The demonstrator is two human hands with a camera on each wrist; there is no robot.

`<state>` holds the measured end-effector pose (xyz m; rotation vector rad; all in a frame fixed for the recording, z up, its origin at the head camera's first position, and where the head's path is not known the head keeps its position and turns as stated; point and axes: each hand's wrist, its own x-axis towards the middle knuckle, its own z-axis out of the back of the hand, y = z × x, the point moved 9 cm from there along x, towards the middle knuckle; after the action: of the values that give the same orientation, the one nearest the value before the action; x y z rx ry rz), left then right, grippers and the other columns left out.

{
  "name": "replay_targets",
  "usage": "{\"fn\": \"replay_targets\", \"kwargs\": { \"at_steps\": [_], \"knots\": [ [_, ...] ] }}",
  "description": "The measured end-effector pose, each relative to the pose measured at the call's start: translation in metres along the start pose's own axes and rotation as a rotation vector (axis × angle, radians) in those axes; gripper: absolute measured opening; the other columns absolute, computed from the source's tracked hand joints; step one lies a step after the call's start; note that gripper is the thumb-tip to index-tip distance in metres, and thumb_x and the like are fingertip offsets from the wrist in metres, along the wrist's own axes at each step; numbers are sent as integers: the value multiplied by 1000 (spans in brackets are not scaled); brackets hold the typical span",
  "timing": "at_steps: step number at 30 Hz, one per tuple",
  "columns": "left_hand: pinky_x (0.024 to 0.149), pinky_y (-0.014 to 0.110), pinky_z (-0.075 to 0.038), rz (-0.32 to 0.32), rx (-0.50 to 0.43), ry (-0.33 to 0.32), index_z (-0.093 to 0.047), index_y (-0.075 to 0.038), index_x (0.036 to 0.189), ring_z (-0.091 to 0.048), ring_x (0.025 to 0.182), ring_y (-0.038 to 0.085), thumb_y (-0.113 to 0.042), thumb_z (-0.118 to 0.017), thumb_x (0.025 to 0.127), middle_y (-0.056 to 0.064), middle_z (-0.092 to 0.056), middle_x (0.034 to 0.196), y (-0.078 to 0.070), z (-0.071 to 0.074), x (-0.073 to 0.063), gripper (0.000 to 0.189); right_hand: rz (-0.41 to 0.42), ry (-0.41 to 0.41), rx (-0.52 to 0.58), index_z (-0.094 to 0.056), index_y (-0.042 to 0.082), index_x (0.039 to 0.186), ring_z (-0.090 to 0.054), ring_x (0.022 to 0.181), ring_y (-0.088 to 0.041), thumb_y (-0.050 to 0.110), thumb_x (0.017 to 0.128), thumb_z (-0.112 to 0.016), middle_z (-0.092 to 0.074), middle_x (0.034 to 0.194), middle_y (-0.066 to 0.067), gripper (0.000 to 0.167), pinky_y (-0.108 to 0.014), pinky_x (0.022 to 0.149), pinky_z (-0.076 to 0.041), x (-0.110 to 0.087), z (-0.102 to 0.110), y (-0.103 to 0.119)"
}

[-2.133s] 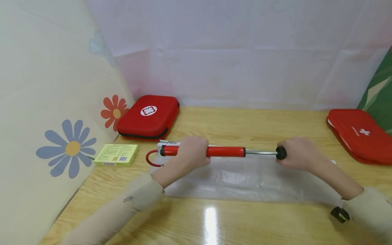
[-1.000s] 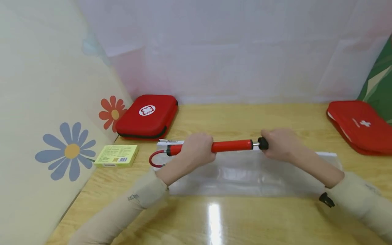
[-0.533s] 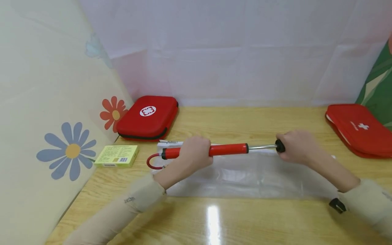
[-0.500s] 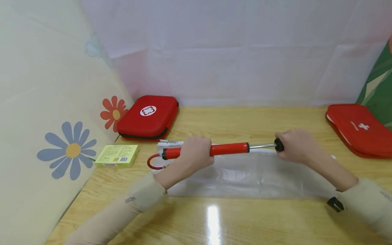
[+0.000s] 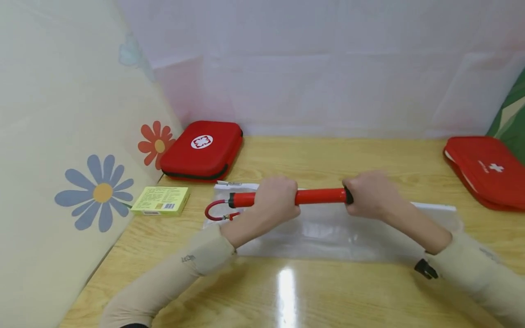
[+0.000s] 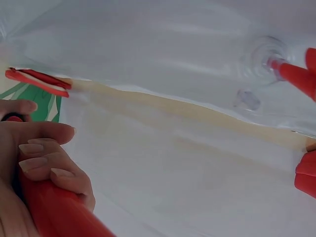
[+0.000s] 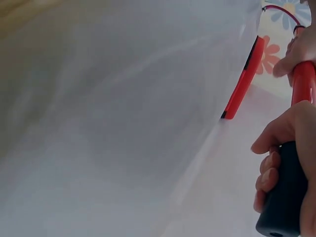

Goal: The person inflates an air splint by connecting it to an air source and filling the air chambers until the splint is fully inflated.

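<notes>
My left hand (image 5: 278, 198) grips the red barrel of a hand pump (image 5: 320, 196), held level above a clear plastic bag. My right hand (image 5: 367, 195) is curled round the pump's black handle (image 7: 284, 197), which sits right against the barrel end with no rod showing. A short red hose (image 5: 210, 210) loops from the pump's left end back toward the bag. In the left wrist view, a red nozzle (image 6: 296, 79) meets a round clear valve (image 6: 266, 59) on the bag. The transparent bag (image 5: 328, 237) has a white zip edge and lies under both forearms.
A red hard case (image 5: 203, 150) stands at the back left, with a yellow-green box (image 5: 161, 201) in front of it. A red first-aid pouch (image 5: 488, 173) lies at the right. Patterned cloth (image 5: 287, 68) hangs behind the wooden table (image 5: 328, 296).
The right hand pulled the pump handle out, with the metal rod exposed half a second ago, and has now pushed it in to the barrel. The left hand keeps its grip on the barrel.
</notes>
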<state>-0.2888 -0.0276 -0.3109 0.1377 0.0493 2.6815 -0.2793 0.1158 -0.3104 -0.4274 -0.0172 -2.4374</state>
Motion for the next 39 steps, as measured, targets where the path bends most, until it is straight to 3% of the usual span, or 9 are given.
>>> {"fn": "replay_targets", "kwargs": {
  "at_steps": [4, 8, 12, 14, 17, 21, 28, 33, 39],
  "knots": [
    [51, 28, -46, -25, 20, 3, -70, -11, 87, -54, 54, 16, -31, -74, 78, -1, -58, 65, -3, -2, -1, 22, 14, -36, 10, -49, 16, 63, -38, 43, -12, 18, 61, -70, -40, 50, 7, 21, -30, 42, -34, 6, 0, 13],
    [47, 28, -44, -59, 28, -14, -67, -11, 79, -52, 52, 15, -28, -70, 79, -2, -55, 61, 1, -3, -3, 17, 27, -58, 27, -48, 14, 65, -40, 44, -14, 16, 63, -71, -41, 51, 6, 23, -31, 43, -36, 4, -1, 12],
    [43, 29, -42, -66, 28, -38, -63, -12, 73, -50, 50, 16, -25, -67, 78, -2, -53, 58, 13, -2, -5, 14, -8, -28, 76, -48, 13, 70, -40, 46, -15, 16, 66, -73, -42, 53, 5, 25, -33, 43, -35, -8, -5, -11],
    [44, 29, -42, -46, 34, -41, -63, -11, 74, -50, 49, 16, -24, -68, 78, -2, -52, 58, 21, -3, -5, 14, -63, 3, 88, -48, 13, 72, -39, 48, -15, 17, 69, -73, -42, 55, 5, 25, -32, 43, -32, -16, -7, -28],
    [45, 28, -42, -18, 51, -36, -64, -11, 77, -49, 50, 16, -26, -70, 78, -2, -52, 57, 30, -5, -5, 17, -131, -11, 53, -48, 14, 71, -38, 48, -16, 19, 68, -73, -40, 54, 5, 25, -33, 42, -30, -31, -5, -53],
    [45, 28, -42, -24, 48, -37, -66, -11, 77, -50, 50, 15, -28, -71, 77, -2, -53, 57, 26, -5, -5, 18, -173, -55, -10, -47, 15, 67, -36, 46, -16, 20, 64, -71, -38, 52, 5, 25, -34, 40, -29, -44, 0, -65],
    [47, 27, -42, -25, 15, -18, -69, -11, 84, -52, 52, 15, -29, -74, 77, -3, -56, 61, 7, 1, -2, 19, -190, -65, -42, -43, 16, 62, -32, 43, -15, 21, 62, -68, -33, 49, 6, 25, -31, 38, -25, -40, 4, -45],
    [46, 26, -42, -13, 7, -5, -70, -11, 85, -52, 51, 16, -29, -74, 78, -2, -56, 60, 0, 3, -1, 20, -178, -30, -27, -47, 14, 64, -35, 44, -16, 19, 62, -69, -37, 50, 4, 23, -31, 39, -27, -25, 7, -26],
    [46, 27, -42, -2, 17, 5, -70, -13, 87, -52, 52, 16, -31, -75, 78, -2, -56, 62, -5, 2, 1, 21, -129, -76, -32, -45, 17, 61, -36, 41, -14, 17, 60, -66, -36, 47, 6, 21, -32, 38, -28, -6, 7, -1]
  ]
}}
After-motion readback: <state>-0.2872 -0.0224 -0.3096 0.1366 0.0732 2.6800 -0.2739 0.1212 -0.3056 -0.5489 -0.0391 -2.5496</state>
